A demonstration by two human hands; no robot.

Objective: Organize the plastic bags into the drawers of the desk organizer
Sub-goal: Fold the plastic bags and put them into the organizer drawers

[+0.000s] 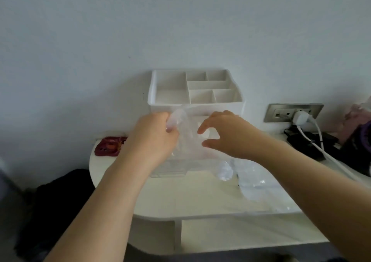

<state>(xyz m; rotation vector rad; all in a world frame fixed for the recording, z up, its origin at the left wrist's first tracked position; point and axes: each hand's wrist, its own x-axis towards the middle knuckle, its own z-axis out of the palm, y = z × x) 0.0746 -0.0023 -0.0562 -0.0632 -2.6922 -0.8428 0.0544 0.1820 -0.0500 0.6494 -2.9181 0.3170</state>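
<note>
On a white desk (180, 197) by a pale wall (180, 30), my left hand (154, 137) pinches a clear crumpled bag (186, 139). My right hand (226, 133) spreads empty.

Head cam, fwd-down at desk organizer (220, 106) (close, wide)

We face a plain pale wall (180, 20); below it stands a white rounded desk (180, 197), with a metal socket plate (281, 112) on the wall to our right.
</note>
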